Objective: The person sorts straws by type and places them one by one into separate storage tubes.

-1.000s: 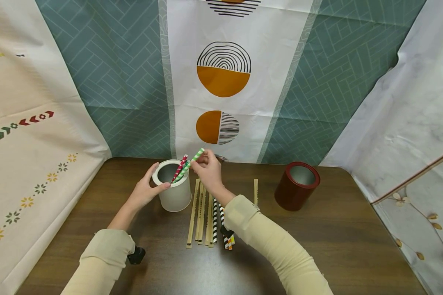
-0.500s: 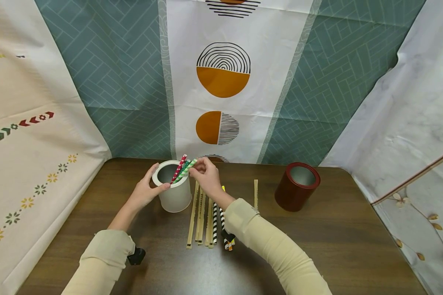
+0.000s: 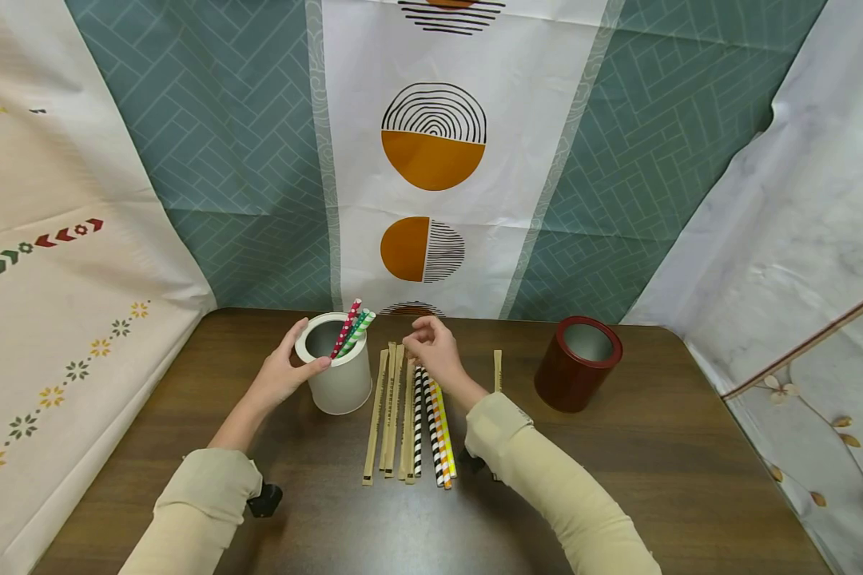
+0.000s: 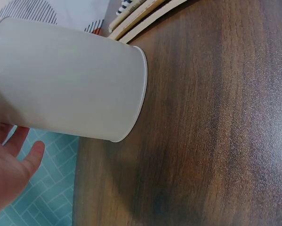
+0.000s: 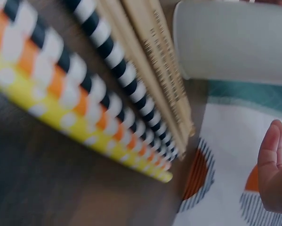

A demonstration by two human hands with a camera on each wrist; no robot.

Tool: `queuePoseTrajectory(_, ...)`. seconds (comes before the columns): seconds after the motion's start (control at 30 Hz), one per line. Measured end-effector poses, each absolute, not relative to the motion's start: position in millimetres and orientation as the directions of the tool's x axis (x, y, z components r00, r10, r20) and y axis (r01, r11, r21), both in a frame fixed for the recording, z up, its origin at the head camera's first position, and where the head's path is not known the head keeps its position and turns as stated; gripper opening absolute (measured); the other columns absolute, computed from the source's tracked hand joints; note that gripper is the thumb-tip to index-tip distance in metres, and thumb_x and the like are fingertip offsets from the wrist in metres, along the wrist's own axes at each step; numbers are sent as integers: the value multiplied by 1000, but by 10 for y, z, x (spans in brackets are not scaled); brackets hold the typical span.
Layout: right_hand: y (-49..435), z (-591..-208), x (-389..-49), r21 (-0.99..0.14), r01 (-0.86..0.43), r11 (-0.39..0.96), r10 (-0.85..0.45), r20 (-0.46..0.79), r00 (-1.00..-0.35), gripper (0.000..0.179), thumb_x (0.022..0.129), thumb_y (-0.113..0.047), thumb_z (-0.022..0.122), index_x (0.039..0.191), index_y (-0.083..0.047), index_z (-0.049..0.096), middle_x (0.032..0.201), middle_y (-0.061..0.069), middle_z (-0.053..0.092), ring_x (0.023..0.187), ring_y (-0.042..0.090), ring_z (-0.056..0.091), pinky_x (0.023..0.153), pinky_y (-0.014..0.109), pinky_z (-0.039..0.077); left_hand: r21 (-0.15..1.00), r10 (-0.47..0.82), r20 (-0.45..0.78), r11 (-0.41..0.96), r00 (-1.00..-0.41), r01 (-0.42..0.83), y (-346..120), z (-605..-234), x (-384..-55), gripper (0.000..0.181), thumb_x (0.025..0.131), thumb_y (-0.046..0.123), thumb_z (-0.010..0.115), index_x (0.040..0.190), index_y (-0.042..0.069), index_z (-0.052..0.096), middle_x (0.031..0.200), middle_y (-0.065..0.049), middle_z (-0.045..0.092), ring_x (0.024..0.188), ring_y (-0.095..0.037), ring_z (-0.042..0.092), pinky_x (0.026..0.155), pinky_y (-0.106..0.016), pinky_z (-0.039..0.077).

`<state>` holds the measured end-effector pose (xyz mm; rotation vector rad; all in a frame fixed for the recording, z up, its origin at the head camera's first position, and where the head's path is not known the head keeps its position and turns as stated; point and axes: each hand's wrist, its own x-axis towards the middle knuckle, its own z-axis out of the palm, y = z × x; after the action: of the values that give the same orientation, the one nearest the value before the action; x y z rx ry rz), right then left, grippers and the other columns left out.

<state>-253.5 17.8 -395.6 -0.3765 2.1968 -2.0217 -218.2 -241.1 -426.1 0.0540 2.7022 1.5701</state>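
My left hand (image 3: 279,375) holds the white can (image 3: 340,387) at its rim, thumb at the front and fingers at the far left side. Leaning in the can's right side are a red dotted paper straw (image 3: 346,327), a dark green one and a light green striped one (image 3: 362,327). My right hand (image 3: 435,351) hovers over the far ends of the straws on the table, fingers loosely bent and holding nothing. Beneath it lie black-and-white striped straws (image 3: 431,423), an orange striped straw (image 3: 443,447) and a yellow dotted straw (image 5: 89,139).
Several slim paper-wrapped sticks (image 3: 390,415) lie side by side between the white can and the striped straws. One more wrapped stick (image 3: 498,369) lies apart, right of my right hand. A dark red can (image 3: 575,375) stands upright at the right on the brown table (image 3: 662,463).
My right hand has lowered the light green striped straw into the white can, let go of it and moved right, over the straws on the table. My left hand has stayed on the can.
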Motion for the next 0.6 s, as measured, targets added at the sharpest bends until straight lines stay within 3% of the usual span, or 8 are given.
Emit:
queuePoseTrajectory(0.23,379,-4362,-2724,-995,-18,96,-266,-8,-964,27,83,-4,57,108,0,47,85,14,59,56,14,56,52,32,48,869,35,2,495,-999,19,-2406,-4251,-2171,87,79,37,64,143,19,8,147,-13,15,134,-33,14,100,-59,19)
queuePoseTrajectory(0.4,479,-4533,-2736,-981,5,194,-260,-57,-964,28,83,-6,58,108,1,48,78,5,57,67,34,57,60,48,49,868,37,3,496,-999,21,-2412,-4263,-2175,87,79,38,64,143,20,8,147,-13,14,134,-34,15,100,-59,19)
queuePoseTrajectory(0.5,541,-4607,-2731,-969,11,245,-282,-82,-956,30,83,-6,58,109,3,46,77,4,54,73,42,55,59,47,49,865,36,9,500,-999,26,-2413,-4268,-2183,87,79,38,64,143,18,9,147,-13,15,133,-34,15,100,-59,19)
queuePoseTrajectory(0.6,600,-4672,-2730,-958,19,285,-310,-111,-944,33,83,-8,58,111,4,46,77,6,54,70,41,54,55,42,49,863,35,16,504,-999,32,-2415,-4269,-2192,87,78,37,64,143,17,10,147,-13,16,133,-33,16,100,-59,20)
